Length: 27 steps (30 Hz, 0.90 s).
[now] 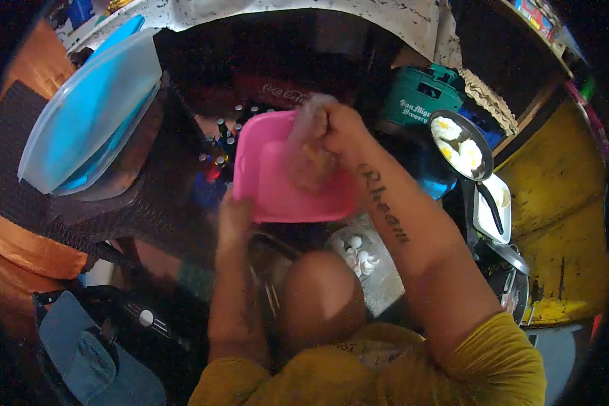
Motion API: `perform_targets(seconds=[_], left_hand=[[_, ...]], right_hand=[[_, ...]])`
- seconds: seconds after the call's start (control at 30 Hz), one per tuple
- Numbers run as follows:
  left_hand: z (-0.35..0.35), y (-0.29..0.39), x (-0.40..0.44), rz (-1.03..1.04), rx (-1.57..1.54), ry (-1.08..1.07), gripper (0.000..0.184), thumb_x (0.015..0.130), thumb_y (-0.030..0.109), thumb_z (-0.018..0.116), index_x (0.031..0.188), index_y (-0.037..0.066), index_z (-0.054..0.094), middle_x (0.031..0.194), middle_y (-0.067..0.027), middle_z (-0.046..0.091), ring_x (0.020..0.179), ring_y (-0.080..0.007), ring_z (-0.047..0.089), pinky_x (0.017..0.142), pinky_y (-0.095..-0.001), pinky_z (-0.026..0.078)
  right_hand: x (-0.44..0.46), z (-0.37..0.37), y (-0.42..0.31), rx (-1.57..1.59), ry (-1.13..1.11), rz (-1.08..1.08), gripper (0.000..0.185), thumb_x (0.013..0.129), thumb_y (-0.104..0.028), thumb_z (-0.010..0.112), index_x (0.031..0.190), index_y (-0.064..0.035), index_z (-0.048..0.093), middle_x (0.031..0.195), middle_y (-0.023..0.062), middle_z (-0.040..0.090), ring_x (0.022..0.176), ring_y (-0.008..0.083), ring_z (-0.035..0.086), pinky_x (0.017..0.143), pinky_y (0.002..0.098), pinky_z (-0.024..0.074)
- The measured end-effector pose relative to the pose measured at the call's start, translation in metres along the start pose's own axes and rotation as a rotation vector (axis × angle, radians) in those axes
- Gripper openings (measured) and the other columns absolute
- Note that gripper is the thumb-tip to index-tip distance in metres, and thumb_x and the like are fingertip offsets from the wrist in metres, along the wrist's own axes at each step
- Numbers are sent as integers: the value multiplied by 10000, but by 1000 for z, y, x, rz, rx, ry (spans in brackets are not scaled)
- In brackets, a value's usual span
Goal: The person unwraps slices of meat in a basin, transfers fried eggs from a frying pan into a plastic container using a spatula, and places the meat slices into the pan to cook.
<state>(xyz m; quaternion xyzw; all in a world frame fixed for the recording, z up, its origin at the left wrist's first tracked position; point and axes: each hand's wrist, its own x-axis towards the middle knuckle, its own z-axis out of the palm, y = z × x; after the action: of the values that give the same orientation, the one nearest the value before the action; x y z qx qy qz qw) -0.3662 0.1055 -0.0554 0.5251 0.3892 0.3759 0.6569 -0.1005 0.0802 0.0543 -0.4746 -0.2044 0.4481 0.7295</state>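
Observation:
A pink plastic basin (272,183) is in front of me, tilted a little. My left hand (235,214) grips its lower left rim. Above the basin's upper right side, my right hand (330,125) is closed on a clear plastic bag (304,132). The bag hangs over the basin and is blurred by motion; something yellowish shows at its lower end, too smeared to make out.
A black pan (487,177) with fried eggs lies at the right, above a white tray (482,218). A green crate (423,101) stands behind. Eggshells (361,257) lie in a plastic bag near my knee. Bottles (223,128) are left of the basin; lidded containers (91,115) stand far left.

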Motion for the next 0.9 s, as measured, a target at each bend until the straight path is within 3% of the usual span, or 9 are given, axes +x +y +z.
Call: perform_targets(seconds=[0.07, 0.13, 0.23, 0.33, 0.4, 0.53, 0.6, 0.67, 0.9], left_hand=[[-3, 1, -4, -48, -179, 33, 327, 904, 23, 441, 1215, 2, 539, 1047, -105, 629, 903, -244, 634, 767, -400, 544], [6, 12, -12, -42, -238, 43, 326, 911, 33, 447, 1225, 9, 530, 1047, -98, 625, 900, -243, 632, 766, -396, 542], [15, 3, -11, 46, -275, 78, 325, 886, 47, 472, 1205, 31, 529, 974, -70, 609, 791, -197, 610, 623, -345, 524], [6, -17, -12, 148, -297, 55, 291, 858, 61, 501, 1146, 47, 538, 898, -48, 591, 681, -149, 588, 475, -296, 506], [2, -22, -14, 183, -345, -8, 257, 863, 71, 511, 1117, 49, 537, 896, -46, 585, 678, -146, 586, 470, -294, 505], [5, -13, -11, 119, -363, 102, 273, 836, 76, 545, 1108, 53, 528, 895, -59, 580, 691, -174, 593, 516, -315, 523], [13, -7, -13, 80, -474, 121, 329, 818, 74, 566, 1143, 43, 527, 897, -85, 589, 713, -211, 605, 573, -349, 544], [25, 18, -14, 507, 857, 636, 471, 792, 85, 613, 1247, 43, 499, 919, -165, 605, 818, -339, 619, 755, -430, 535], [57, 34, 33, 632, 1056, 182, 434, 797, 137, 648, 1218, 84, 559, 911, -227, 604, 893, -435, 596, 854, -462, 484]], right_hand=[[-23, 25, -14, 72, -66, 39, 175, 876, -248, 595, 909, -88, 660, 796, 61, 639, 797, 199, 620, 675, 299, 496], [-49, 50, -3, -215, -373, 7, 152, 896, -149, 540, 796, -66, 620, 734, 28, 614, 704, 136, 607, 642, 269, 480], [-64, 62, 24, -1409, -233, -136, 122, 877, -111, 546, 888, -52, 653, 816, 56, 652, 765, 165, 623, 686, 294, 492], [-52, 47, 44, -1082, -502, -195, 175, 867, -96, 549, 985, -53, 670, 912, 68, 672, 846, 195, 630, 747, 344, 500], [-41, 36, 21, -625, -57, 98, 183, 878, -101, 541, 995, -50, 673, 927, 50, 671, 861, 200, 629, 782, 379, 502], [-15, 7, 20, -706, -75, -109, 214, 906, -135, 527, 1040, -49, 669, 943, 56, 674, 888, 235, 630, 818, 419, 498], [-31, 5, 20, -1160, 164, -191, 242, 920, -148, 517, 1095, -54, 656, 949, 65, 670, 884, 235, 631, 799, 414, 512], [-36, 2, 19, -1204, 79, -182, 265, 921, -168, 522, 1130, -55, 641, 982, 84, 673, 902, 247, 636, 801, 412, 516], [-39, 15, 39, -378, -294, 65, 369, 855, -210, 611, 1154, 5, 584, 1093, 228, 641, 989, 347, 642, 841, 418, 518]])
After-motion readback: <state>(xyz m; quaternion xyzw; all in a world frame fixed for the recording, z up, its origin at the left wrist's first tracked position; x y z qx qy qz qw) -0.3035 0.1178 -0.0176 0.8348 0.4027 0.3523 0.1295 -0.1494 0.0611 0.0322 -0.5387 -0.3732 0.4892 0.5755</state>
